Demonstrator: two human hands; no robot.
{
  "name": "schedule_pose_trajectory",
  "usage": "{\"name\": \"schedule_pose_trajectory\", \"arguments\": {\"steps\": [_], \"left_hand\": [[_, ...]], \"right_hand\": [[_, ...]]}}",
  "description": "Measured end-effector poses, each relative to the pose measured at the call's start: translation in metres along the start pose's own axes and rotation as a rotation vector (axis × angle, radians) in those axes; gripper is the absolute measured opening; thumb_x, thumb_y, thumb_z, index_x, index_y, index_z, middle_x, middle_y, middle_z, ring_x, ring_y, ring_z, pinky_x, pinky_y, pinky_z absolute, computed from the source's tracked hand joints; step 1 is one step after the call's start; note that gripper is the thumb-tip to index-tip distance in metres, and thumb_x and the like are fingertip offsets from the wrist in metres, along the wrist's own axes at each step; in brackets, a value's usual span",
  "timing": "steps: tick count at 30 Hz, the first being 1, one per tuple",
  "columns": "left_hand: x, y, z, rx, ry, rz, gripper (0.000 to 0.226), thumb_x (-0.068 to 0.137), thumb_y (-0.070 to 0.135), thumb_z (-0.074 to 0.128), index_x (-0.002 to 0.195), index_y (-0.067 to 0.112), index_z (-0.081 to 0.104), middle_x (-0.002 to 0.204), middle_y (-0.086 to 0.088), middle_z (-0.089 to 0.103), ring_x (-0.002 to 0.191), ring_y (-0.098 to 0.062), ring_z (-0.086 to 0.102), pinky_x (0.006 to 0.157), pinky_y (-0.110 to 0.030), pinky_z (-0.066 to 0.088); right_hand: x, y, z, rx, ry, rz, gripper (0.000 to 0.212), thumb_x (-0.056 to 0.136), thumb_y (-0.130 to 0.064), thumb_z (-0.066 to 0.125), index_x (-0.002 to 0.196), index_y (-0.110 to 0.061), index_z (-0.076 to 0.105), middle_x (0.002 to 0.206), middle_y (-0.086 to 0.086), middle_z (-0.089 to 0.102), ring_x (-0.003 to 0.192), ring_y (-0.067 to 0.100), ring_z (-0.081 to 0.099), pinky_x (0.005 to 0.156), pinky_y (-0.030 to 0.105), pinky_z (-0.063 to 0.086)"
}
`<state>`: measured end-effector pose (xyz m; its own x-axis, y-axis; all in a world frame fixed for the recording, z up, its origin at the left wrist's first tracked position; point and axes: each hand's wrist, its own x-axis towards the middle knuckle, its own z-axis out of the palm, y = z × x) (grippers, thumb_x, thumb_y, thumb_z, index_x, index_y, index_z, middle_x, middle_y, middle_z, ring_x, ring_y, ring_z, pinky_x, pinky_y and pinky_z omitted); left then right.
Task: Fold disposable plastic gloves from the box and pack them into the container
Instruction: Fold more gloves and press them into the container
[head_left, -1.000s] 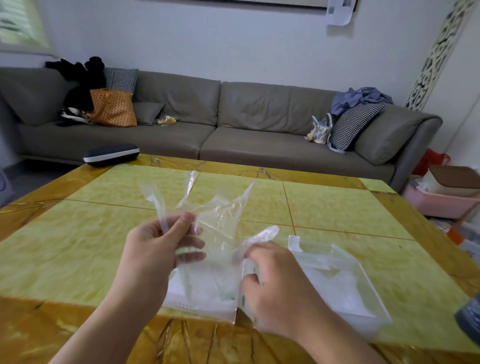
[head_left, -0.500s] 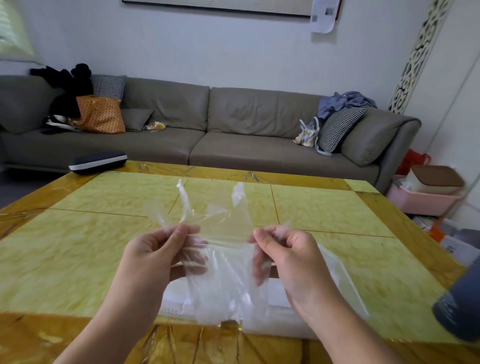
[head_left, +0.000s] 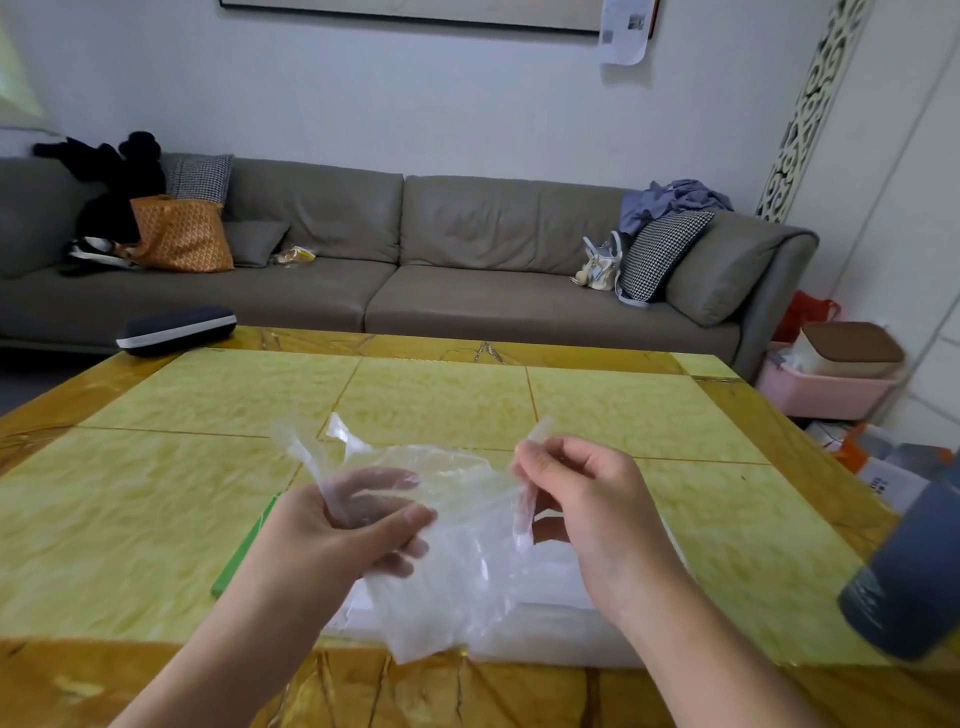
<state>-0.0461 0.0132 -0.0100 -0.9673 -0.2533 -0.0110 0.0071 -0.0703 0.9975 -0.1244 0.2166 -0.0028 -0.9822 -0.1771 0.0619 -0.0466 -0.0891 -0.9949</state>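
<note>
Thin clear crumpled plastic glove (head_left: 457, 525) stretched between both hands, held above yellow-green marbled table (head_left: 156, 519). Left hand (head_left: 337, 530) clenched on glove's left side. Right hand (head_left: 587, 499) pinching glove's right edge between thumb and forefinger. White box (head_left: 550, 623) directly beneath, near table's front edge. Dark grey cylinder (head_left: 909, 571) at far right.

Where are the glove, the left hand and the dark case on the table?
glove (head_left: 457, 525), head view, crumpled middle of the clear film.
left hand (head_left: 332, 535), head view, back of the palm.
dark case (head_left: 175, 330), head view, its top face.
</note>
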Motion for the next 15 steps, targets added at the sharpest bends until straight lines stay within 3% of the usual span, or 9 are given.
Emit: {"name": "schedule_pose_trajectory", "arguments": {"steps": [3,8,11,13,15], "left_hand": [[-0.001,0.003,0.001,0.043,-0.008,0.029,0.026,0.078,0.007,0.081,0.104,0.01,0.078,0.082,-0.023,0.076,0.059,-0.022,0.067,0.056,-0.021,0.055],[-0.004,0.006,0.002,0.106,-0.033,0.043,0.026,0.076,0.019,0.083,0.101,0.022,0.08,0.084,-0.019,0.077,0.062,-0.028,0.067,0.061,-0.024,0.056],[-0.006,0.007,0.006,0.102,-0.03,0.065,0.026,0.079,0.014,0.082,0.105,0.017,0.078,0.082,-0.019,0.077,0.06,-0.026,0.066,0.059,-0.023,0.055],[-0.007,0.007,0.009,0.081,0.008,0.096,0.029,0.08,0.009,0.081,0.108,0.014,0.076,0.083,-0.018,0.077,0.062,-0.026,0.069,0.059,-0.024,0.057],[-0.008,0.007,0.012,0.038,0.08,0.139,0.033,0.081,0.006,0.079,0.113,0.013,0.075,0.087,-0.016,0.078,0.071,-0.028,0.074,0.061,-0.028,0.061]], "right_hand": [[0.002,-0.002,-0.003,0.081,0.057,0.031,0.033,0.104,-0.017,0.06,0.079,-0.001,0.073,0.066,0.015,0.063,0.057,0.028,0.062,0.047,0.031,0.048],[0.004,-0.003,-0.006,0.106,0.122,0.012,0.024,0.103,-0.007,0.054,0.086,0.006,0.066,0.066,0.017,0.061,0.055,0.03,0.061,0.048,0.033,0.049],[0.004,-0.004,-0.005,0.103,0.168,0.029,0.032,0.107,-0.018,0.051,0.084,-0.003,0.066,0.07,0.015,0.063,0.058,0.026,0.065,0.048,0.032,0.05],[0.003,-0.003,-0.005,0.129,0.089,0.105,0.04,0.109,-0.037,0.051,0.097,-0.003,0.069,0.084,0.021,0.072,0.069,0.03,0.072,0.056,0.037,0.055],[-0.001,-0.004,-0.004,0.141,-0.112,0.223,0.049,0.104,-0.049,0.056,0.112,-0.003,0.071,0.1,0.025,0.076,0.086,0.04,0.075,0.073,0.047,0.058]]}}
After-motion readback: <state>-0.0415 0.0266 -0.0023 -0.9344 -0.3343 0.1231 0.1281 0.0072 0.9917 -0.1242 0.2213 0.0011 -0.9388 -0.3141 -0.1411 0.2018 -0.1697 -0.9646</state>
